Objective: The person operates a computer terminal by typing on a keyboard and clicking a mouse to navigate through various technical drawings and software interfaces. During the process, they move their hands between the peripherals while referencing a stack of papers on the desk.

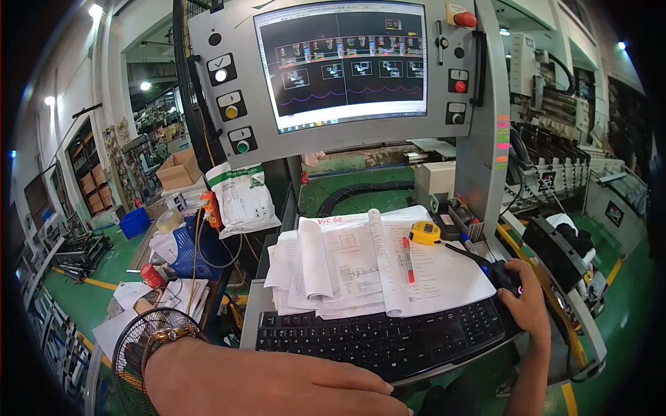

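Observation:
My right hand [525,297] is wrapped over a black computer mouse [505,277] at the right end of the keyboard shelf. Large in the foreground, my left hand [291,381] stretches to the right with its fingers extended and nothing visible in it; a watch [170,335] is on that wrist. Just beyond it lies a black keyboard [374,343]. Behind the keys rests a stack of drawings and papers [347,267], its sheets partly curled. A red marker [408,260] and a yellow tape measure [424,232] lie on the papers.
A machine monitor [343,69] showing line drawings hangs above, with buttons on both sides and a red emergency stop [465,19]. At left are a white-green bag [243,197], a black wire fan guard [128,347] and a blue basket [194,249]. A yellow rail [555,312] runs at right.

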`<state>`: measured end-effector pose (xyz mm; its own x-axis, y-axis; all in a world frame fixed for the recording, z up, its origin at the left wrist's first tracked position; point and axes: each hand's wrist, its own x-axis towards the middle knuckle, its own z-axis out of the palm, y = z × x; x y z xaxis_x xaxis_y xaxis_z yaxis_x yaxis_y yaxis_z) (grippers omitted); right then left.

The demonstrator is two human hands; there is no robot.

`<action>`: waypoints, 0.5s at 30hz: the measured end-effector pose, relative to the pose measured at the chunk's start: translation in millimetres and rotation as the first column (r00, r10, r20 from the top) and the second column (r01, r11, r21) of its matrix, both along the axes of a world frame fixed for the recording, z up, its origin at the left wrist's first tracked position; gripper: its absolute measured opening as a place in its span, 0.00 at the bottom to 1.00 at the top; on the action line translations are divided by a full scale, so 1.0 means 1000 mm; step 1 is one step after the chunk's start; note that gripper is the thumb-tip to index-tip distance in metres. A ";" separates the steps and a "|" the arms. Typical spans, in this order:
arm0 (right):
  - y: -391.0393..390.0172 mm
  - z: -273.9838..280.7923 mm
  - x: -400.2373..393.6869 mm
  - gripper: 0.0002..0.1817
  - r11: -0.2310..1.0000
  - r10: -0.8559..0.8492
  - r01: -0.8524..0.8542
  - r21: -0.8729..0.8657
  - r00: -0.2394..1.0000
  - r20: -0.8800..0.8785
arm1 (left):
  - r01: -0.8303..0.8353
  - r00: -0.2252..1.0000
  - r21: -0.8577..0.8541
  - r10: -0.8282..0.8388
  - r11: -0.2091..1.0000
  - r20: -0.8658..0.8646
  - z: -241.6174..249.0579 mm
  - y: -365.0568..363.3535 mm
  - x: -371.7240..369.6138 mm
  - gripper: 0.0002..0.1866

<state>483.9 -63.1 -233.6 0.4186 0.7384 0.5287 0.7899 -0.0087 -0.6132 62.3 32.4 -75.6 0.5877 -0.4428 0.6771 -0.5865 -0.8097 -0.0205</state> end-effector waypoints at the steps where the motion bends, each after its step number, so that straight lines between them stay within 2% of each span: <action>1: 0.000 -0.001 0.001 0.32 1.000 0.003 -0.003 -0.001 1.000 0.008 | 0.005 1.000 0.011 -0.005 1.000 -0.007 0.001 0.001 0.000 0.28; 5: 0.001 -0.003 0.004 0.31 1.000 -0.003 0.003 -0.006 1.000 -0.013 | 0.026 0.999 0.048 -0.025 0.999 -0.025 0.004 0.005 0.002 0.28; 9: 0.001 -0.002 0.003 0.32 0.999 -0.018 0.017 -0.033 0.999 -0.030 | 0.028 1.000 -0.006 -0.028 1.000 0.004 -0.003 0.003 0.002 0.27; 12: -0.001 0.001 0.002 0.34 0.999 0.015 -0.014 -0.048 1.000 0.014 | -0.012 0.996 -0.091 0.005 0.996 -0.085 0.014 -0.005 -0.006 0.26; 15: 0.000 -0.005 0.009 0.35 0.999 0.039 -0.036 -0.033 0.996 0.086 | -0.023 0.998 -0.114 0.016 0.993 -0.061 0.006 -0.007 -0.006 0.26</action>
